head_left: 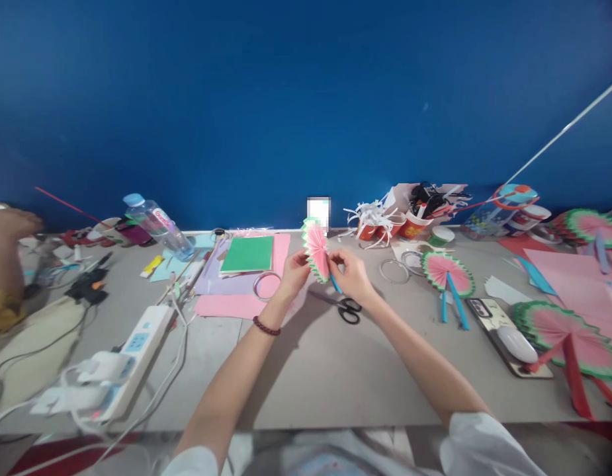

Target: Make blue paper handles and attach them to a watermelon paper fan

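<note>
A pleated pink paper fan (316, 252) with a green scalloped edge and a blue stick is held upright above the grey table (315, 370). My left hand (294, 272) pinches its left side, a dark bead bracelet on that wrist. My right hand (352, 274) grips the right side near the blue stick. Black-handled scissors (344, 307) lie on the table just below my right hand.
Sheets of green (247, 254), pink and lilac paper lie behind the hands. Finished fans (447, 272) (568, 330), a phone (504, 334), paper cups (409, 227) and tape rings sit right. A power strip (131, 357), cables, glue gun and water bottle (159, 226) sit left. Another person's arm (5, 264) is far left.
</note>
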{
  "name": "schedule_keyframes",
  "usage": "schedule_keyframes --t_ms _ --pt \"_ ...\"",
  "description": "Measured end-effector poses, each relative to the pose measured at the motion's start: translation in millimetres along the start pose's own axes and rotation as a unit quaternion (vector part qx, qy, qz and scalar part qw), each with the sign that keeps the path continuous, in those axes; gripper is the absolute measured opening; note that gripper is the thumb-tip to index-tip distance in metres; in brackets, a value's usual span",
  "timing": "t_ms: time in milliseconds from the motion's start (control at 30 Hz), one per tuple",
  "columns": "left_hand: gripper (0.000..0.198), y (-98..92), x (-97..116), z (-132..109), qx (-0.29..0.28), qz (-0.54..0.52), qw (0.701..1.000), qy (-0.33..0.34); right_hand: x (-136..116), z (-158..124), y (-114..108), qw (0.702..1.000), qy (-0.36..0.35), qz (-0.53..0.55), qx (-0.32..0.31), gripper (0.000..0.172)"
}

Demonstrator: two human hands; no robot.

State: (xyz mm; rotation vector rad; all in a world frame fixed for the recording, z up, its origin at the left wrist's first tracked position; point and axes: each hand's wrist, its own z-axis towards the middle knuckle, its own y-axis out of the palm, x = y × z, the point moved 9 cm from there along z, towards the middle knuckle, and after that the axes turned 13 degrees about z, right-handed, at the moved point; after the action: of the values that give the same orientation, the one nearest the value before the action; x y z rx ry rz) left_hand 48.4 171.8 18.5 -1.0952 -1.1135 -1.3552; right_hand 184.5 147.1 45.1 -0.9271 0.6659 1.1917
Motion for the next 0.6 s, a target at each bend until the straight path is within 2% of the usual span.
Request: schedule_keyframes --t_ms 300,600 --pt "0.011 -4.5 1 -2 0.021 0.017 1.0 0.01 -4 -1 -3 0.999 0.002 0.047 0.021 0.007" --pt "0.011 -2.4 1 -1 0.011 0.007 1.0 0.015 -14 0 -4 0.999 -0.036 -0.023 0.007 0.013"
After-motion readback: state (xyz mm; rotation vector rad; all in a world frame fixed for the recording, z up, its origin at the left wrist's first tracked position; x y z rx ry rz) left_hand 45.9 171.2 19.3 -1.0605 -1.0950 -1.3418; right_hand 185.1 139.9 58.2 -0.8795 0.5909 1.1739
